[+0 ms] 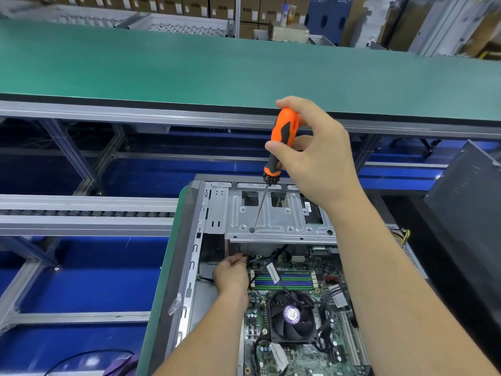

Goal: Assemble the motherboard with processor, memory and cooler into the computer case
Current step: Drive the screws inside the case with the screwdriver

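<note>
Left hand (230, 272), fingers pinched around the lower shaft tip, rests inside the computer case (189, 240) just left of the motherboard (295, 308) with its cooler fan (292, 317). Beyond it, right hand (311, 156) grips the orange screwdriver (282, 139), whose shaft passes down through the drive cage (279, 215)

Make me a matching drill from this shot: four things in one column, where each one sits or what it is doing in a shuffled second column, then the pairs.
1. screwdriver
2. left hand
3. cooler fan
4. drive bracket

A. on the motherboard, below the memory slots
B. gripped by the right hand
C. at the shaft's lower end
D. shaft passes through its hole

Pairs: 1-B, 2-C, 3-A, 4-D
</note>
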